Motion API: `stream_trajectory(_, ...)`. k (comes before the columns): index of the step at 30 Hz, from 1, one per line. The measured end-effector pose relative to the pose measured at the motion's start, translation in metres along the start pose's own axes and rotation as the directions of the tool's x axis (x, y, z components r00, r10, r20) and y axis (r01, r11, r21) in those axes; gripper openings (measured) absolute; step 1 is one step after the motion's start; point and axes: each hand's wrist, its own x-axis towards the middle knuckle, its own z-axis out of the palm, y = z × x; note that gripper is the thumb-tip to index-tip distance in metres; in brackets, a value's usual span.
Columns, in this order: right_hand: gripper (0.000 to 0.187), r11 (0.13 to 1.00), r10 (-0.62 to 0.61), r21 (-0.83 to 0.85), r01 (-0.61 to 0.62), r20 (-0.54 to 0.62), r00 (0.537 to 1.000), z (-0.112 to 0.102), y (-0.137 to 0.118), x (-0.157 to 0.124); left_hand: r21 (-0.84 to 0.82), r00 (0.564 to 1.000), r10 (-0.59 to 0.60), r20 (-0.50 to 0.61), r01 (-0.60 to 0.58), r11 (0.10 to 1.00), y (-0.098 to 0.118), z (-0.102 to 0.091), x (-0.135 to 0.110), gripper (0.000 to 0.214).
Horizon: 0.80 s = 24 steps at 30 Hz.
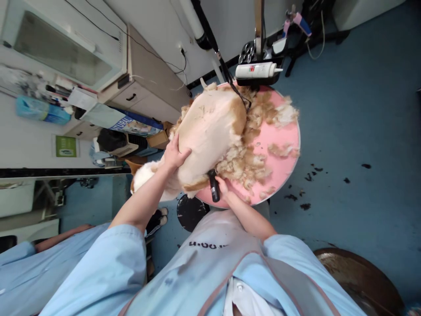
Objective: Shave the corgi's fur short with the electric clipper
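Hands: L hand spread, not gripping, on the cream-and-white, close-clipped furry dog; R hand grips a black handheld clipper by dog's near side. Dog's on the round pink tabletop, just fwd of hands, long axis slanting head lower-L to rump upper-R; L hand nearer its head. Beyond rump: black plastic tray w/ white squeeze bottle lying across it.
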Motion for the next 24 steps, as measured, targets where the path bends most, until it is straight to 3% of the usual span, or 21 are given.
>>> stream_trajectory(4, 0.037, 0.992, 0.093, -0.1, -0.077, 0.159, 0.983, 0.001, 0.01, -0.007, 0.007, 1.0, 0.004, 0.0, -0.004, 1.0, 0.001, 0.0, 0.0, 0.098)
stream_trajectory(8, 0.04, 0.999, 0.006, -0.049, -0.004, 0.029, 1.0, 0.001, -0.002, 0.011, 0.014, 1.0, 0.007, 0.001, -0.007, 1.0, 0.0, -0.002, 0.0, 0.099)
stream_trajectory(12, 0.031, 0.996, -0.088, 0.003, 0.089, -0.111, 0.99, -0.009, -0.014, 0.021, 0.008, 1.0, 0.015, 0.018, -0.015, 1.0, -0.001, -0.004, 0.0, 0.096)
stream_trajectory(16, 0.037, 0.99, 0.042, -0.138, -0.032, 0.07, 0.997, -0.011, -0.001, 0.007, 0.0, 0.999, 0.019, 0.035, -0.019, 1.0, -0.003, -0.004, 0.001, 0.096)
stream_trajectory(18, 0.042, 0.983, 0.054, -0.18, -0.031, 0.125, 0.991, -0.008, 0.003, 0.006, 0.007, 0.999, 0.006, 0.035, -0.006, 1.0, -0.003, -0.004, 0.001, 0.095)
stream_trajectory(24, 0.042, 0.983, -0.112, -0.149, 0.11, -0.006, 0.994, -0.009, -0.024, 0.033, 0.029, 1.0, 0.001, 0.03, -0.001, 1.0, -0.005, -0.006, 0.002, 0.094)
